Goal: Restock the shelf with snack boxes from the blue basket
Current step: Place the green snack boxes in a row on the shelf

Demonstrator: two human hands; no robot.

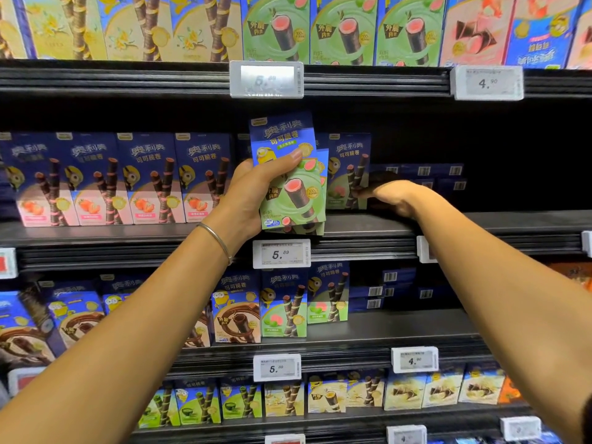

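My left hand point(246, 200) grips a small stack of green-and-blue snack boxes point(290, 139), held upright in front of the middle shelf point(368, 227). A green-and-blue snack box of the same kind point(347, 158) stands on that shelf just behind and right of the stack. My right hand point(397, 197) reaches onto the shelf beside the box, thumb on its front lower right and fingers curled into the dark behind it. The blue basket is out of view.
Pink strawberry boxes point(105, 177) fill the middle shelf's left side. Dark boxes lying flat point(423, 173) sit at the back right, with dark space above them. A price tag point(281, 254) hangs on the shelf edge below my left hand. Shelves above and below hold more boxes.
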